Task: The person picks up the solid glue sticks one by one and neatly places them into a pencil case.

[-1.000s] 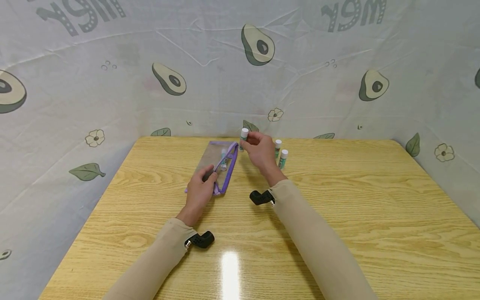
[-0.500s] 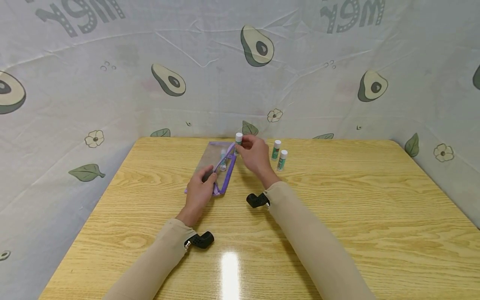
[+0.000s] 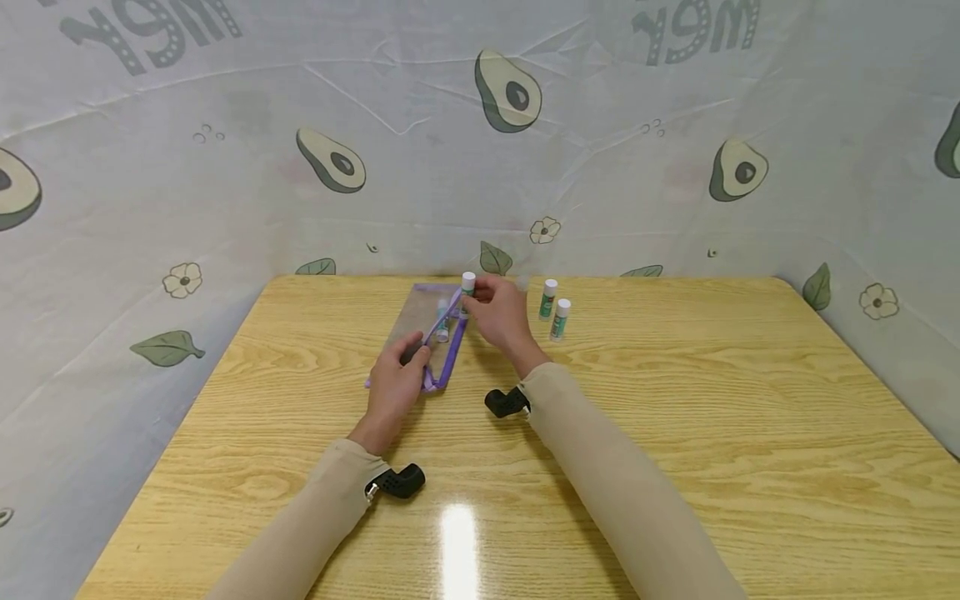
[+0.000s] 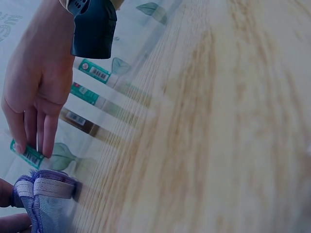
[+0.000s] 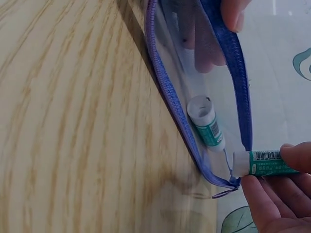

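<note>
My right hand (image 3: 502, 313) pinches a glue stick (image 3: 468, 284) with a white cap and green label. It is right at the mouth of a see-through zip pouch (image 3: 452, 357) with purple edging. In the right wrist view, one white end of the held stick overlaps the open zip near its corner. Another glue stick (image 5: 209, 127) lies inside the pouch, seen through the gap. My left hand (image 3: 396, 377) pinches the pouch's upper edge between thumb and fingers, lifting it so the mouth gapes.
Two more glue sticks (image 3: 548, 300) stand upright right of my right hand on the wooden table (image 3: 675, 400). The left wrist view also shows a brown-labelled tube (image 4: 77, 120) beside them. A patterned cloth (image 3: 420, 208) hangs behind the table.
My right hand has moved left and slightly down with the glue stick, reaching the pouch's mouth. My left hand keeps its hold on the pouch edge.
</note>
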Demonstrator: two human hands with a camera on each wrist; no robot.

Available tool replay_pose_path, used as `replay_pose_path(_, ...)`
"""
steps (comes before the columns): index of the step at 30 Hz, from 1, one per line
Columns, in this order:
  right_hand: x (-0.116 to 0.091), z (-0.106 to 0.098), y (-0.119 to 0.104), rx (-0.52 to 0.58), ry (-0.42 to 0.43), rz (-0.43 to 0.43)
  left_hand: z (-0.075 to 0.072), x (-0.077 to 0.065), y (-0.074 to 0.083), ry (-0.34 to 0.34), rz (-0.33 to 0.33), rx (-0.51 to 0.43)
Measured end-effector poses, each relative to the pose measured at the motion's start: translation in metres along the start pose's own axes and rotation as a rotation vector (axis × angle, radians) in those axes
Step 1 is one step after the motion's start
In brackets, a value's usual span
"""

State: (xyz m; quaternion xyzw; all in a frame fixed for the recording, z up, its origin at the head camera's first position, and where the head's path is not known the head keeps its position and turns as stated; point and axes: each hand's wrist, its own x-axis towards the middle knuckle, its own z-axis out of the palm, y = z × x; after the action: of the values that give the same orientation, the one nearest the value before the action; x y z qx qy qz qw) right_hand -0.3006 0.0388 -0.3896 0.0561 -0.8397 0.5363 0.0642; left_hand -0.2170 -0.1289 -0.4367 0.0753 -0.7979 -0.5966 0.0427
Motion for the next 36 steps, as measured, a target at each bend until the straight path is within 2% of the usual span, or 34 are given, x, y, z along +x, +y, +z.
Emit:
replay_pose_path(14, -0.002, 0.006, 0.004, -0.04, -0.018, 0.047, 0.0, 0.0, 0.002, 0.026, 0.001, 0.029)
replay_pose_path(25, -0.004, 0.01, 0.008, -0.061, 0.008, 0.039, 0.0, -0.002, 0.006, 0.027, -0.008, 0.026)
replay_pose_path(36, -0.003, 0.014, 0.011, -0.024, 0.007, 0.111, 0.0, -0.002, 0.005, 0.023, -0.01, 0.024)
